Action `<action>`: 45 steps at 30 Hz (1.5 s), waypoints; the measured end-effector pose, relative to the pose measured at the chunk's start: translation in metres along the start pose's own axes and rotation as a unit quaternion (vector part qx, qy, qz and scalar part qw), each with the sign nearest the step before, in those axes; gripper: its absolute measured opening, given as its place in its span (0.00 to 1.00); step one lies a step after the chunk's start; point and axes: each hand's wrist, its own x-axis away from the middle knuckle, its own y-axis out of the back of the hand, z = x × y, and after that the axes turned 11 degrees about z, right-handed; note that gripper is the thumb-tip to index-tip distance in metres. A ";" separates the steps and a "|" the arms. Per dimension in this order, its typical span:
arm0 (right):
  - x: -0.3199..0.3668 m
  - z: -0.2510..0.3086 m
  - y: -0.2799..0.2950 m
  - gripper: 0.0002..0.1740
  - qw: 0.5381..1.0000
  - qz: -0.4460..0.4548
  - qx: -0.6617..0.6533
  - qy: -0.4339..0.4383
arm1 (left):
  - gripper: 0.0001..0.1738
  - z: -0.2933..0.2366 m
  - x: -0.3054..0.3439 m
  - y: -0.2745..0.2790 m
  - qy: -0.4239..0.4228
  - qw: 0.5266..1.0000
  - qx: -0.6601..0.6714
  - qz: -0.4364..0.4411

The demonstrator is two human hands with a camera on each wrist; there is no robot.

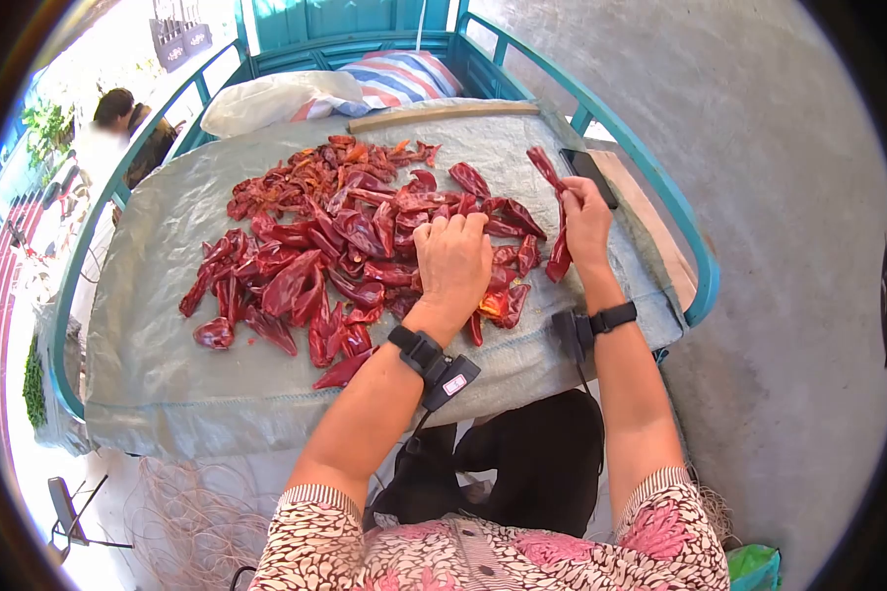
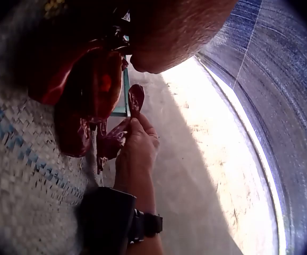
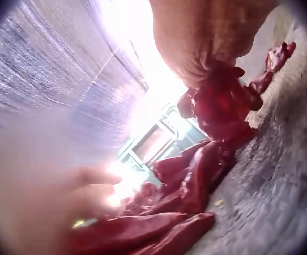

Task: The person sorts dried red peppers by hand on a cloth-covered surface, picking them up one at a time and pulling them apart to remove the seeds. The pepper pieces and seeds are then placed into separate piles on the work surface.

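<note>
Many dried red peppers lie heaped on a woven sheet. The left hand is over the heap's right side, knuckles up, its fingertips hidden in the head view; blurred fingers of the left hand show above peppers in the right wrist view. To the right of the heap, the right hand pinches a long, wrinkled red pepper between thumb and fingers. The left wrist view shows the right hand with red pieces above and beside its fingertips; whether they are one pepper I cannot tell.
Teal rails border the cart bed. A wooden strip, a pale sack and a striped sack lie at the back. A dark phone-like object rests beyond the right hand. A person is at the far left.
</note>
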 end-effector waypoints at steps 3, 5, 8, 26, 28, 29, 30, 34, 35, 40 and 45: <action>0.013 0.030 0.016 0.10 0.994 0.036 -0.107 0.013 | 0.23 -0.004 -0.002 0.002 0.022 0.999 0.019 -0.020; 0.024 0.038 0.021 0.10 0.987 0.085 -0.131 0.046 | 0.35 -0.005 -0.003 0.008 0.034 0.999 0.031 -0.007; 0.039 0.052 0.024 0.09 0.969 0.175 -0.172 0.039 | 0.42 -0.008 -0.006 0.012 0.060 0.997 0.044 -0.017; 0.045 0.031 0.006 0.13 0.962 0.110 -0.250 -0.018 | 0.16 -0.006 -0.004 0.008 0.023 0.999 -0.002 0.029; 0.044 0.023 0.009 0.12 0.970 0.076 -0.229 -0.040 | 0.16 -0.006 -0.004 0.008 0.029 0.999 -0.004 0.045; 0.044 0.020 0.013 0.13 0.985 0.054 -0.160 -0.036 | 0.16 -0.006 -0.003 0.008 0.033 0.998 -0.006 0.053; 0.046 0.022 0.017 0.14 0.995 0.033 -0.090 -0.032 | 0.16 -0.005 -0.003 0.008 0.039 0.997 -0.009 0.061; 0.053 0.071 0.064 0.19 0.963 0.112 0.184 -0.159 | 0.16 -0.002 0.000 0.004 0.017 0.998 -0.005 0.062; 0.059 0.075 0.072 0.21 0.952 0.144 0.211 -0.168 | 0.16 -0.002 0.000 0.005 0.016 0.998 -0.007 0.055; 0.088 0.075 0.074 0.25 0.911 0.311 0.212 -0.169 | 0.14 -0.004 -0.002 0.006 0.031 0.999 0.007 0.033; 0.096 0.066 0.058 0.28 0.896 0.358 0.219 -0.144 | 0.15 -0.001 -0.004 0.005 0.025 0.997 0.072 0.027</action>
